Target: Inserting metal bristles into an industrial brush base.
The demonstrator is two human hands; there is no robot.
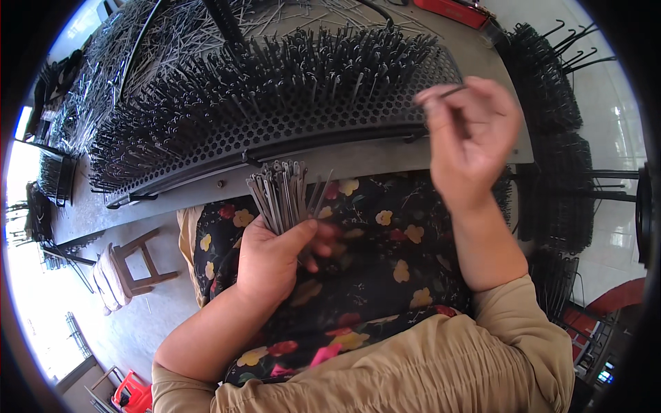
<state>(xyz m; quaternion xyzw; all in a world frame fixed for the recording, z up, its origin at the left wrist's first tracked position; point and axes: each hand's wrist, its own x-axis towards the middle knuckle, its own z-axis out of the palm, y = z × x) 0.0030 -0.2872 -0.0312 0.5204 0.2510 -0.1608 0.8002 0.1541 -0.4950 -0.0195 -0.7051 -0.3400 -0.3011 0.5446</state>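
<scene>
My left hand [270,260] is closed round a bundle of thin flat metal strips [279,196], held upright over my lap with their rounded ends on top. One or two strips lean away from the bundle on its right. My right hand [476,134] is raised at the right end of a black perforated rack [237,146]. Its thumb and fingers pinch a short dark piece, seemingly a metal strip [452,91], blurred and mostly hidden by the fingers. Many dark strips with hooked tops [275,76] stand packed in the rack's holes, fewer toward the right end.
Loose metal strips [103,89] lie heaped on the table [165,219] behind and left of the rack. A red box [454,11] sits at the far right. Black hooked racks [551,138] hang along the right side. A wooden stool [141,265] with a cloth stands at left.
</scene>
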